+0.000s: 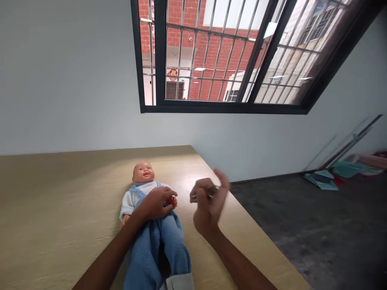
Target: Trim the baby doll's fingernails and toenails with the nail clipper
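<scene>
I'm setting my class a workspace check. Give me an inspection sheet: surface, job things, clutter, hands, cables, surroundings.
Surface: pale, wood-grained table.
Job things: doll lying face up; red thing; metal-looking thing, too blurred to name.
Clutter: teal things on the floor, far right.
Hands: left hand rests on the doll, by the red thing; right hand, blurred, holds the metal-looking thing.
Cables: nothing seen.
Surroundings: pale wall, barred window, leaning pole.

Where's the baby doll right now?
In the head view, the doll lies on its back on the table, left of centre, under the left hand.
</scene>
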